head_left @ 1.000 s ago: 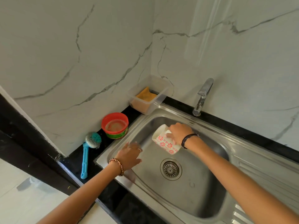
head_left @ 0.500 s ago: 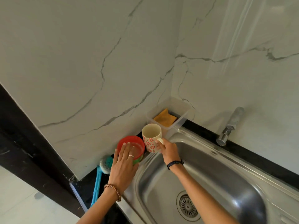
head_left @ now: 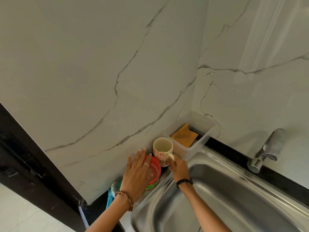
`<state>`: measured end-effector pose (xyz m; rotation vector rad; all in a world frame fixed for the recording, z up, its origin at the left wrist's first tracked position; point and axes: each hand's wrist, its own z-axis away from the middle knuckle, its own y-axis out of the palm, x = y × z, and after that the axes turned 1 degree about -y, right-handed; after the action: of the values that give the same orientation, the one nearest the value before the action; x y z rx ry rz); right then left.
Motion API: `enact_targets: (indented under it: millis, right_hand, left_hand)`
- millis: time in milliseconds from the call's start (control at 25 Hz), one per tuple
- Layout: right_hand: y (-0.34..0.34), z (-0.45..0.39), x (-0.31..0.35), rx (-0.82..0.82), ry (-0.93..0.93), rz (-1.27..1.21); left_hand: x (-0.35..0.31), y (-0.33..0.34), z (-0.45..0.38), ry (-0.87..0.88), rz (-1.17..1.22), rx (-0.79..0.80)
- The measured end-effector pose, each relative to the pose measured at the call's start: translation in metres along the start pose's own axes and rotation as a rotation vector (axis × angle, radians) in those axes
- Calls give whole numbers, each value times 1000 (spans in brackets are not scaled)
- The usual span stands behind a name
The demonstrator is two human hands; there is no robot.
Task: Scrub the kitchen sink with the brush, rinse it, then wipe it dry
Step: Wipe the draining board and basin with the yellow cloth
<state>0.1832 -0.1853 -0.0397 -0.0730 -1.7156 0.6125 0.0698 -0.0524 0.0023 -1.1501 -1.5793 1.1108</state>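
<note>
Your right hand [head_left: 178,165] grips the handle of the one mug [head_left: 162,151], upright on the counter [head_left: 234,153] corner just beside the clear tub [head_left: 203,139]. Your left hand [head_left: 138,173] lies flat, fingers spread, over the one red bowl [head_left: 154,171], grasping nothing. The one brush [head_left: 112,193] peeks out under your left wrist, beside the sink [head_left: 217,198]. One tap [head_left: 265,151].
</note>
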Motion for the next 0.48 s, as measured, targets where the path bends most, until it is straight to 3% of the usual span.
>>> enact_targets:
  millis: [120, 320, 480]
  right_hand:
    - [-5, -4, 9, 48, 57, -14]
    - [-45, -8, 47, 323, 204, 130]
    - [-95, -47, 82, 98, 176, 223]
  left_hand:
    - [-6, -6, -15, 38, 44, -41]
    - [-16, -29, -59, 126, 137, -68]
    - [-29, -19, -116, 215, 152, 73]
